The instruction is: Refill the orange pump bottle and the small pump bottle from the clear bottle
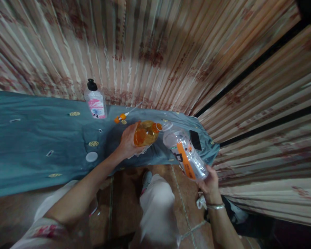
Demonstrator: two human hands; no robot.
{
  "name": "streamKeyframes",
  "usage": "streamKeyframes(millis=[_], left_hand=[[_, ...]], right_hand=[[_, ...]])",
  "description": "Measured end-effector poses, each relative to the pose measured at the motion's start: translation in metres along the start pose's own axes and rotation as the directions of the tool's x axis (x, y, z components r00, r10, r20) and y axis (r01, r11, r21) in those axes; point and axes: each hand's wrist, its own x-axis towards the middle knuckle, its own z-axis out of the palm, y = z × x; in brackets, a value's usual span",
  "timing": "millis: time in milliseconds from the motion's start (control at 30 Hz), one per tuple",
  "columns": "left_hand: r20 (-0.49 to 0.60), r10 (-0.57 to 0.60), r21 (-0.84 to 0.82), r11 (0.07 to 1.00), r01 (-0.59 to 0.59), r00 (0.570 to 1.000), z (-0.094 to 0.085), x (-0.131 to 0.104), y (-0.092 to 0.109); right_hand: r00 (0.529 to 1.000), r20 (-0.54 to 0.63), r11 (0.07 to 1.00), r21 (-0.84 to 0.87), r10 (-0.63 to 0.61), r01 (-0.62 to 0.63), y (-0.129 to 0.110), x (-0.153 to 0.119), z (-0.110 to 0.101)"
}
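Amber plastic glows in the left hand (128,142), whose fingers are curled round the base end of a see-through orange bottle (145,134), tilted well over so that its neck points to the right. Facing it, the right hand (209,181) grips the bottom end of a clear bottle (188,155) with an orange label, slanted so that its neck reaches up and to the left. The two mouths are close together above the teal cloth (59,135); whether they touch, I cannot tell. Behind the left hand, an orange pump head (120,118) with a thin tube lies on the cloth. Further left stands a black-capped bottle (96,103) with a pink label, while a white round cap (91,157) lies nearer the front edge. Beyond the clear bottle rests a dark phone (195,140), near the pleated curtain (150,45).
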Motion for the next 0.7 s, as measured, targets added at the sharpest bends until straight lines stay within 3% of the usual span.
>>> streamKeyframes(millis=[133, 300, 700], left_hand=[[-0.028, 0.005, 0.000, 1.000, -0.005, 1.000, -0.001, 0.002, 0.000], [-0.027, 0.022, -0.012, 1.000, -0.022, 0.999, 0.001, 0.001, -0.002], [-0.007, 0.073, -0.044, 0.996, -0.074, 0.997, 0.005, -0.001, -0.001]], right_hand=[[0.997, -0.031, 0.998, 0.010, -0.065, 0.065, 0.008, 0.006, -0.011], [0.995, 0.024, 0.996, 0.003, -0.094, 0.094, 0.017, 0.011, -0.021], [0.991, -0.042, 0.991, -0.064, -0.123, 0.120, -0.009, 0.007, -0.019]])
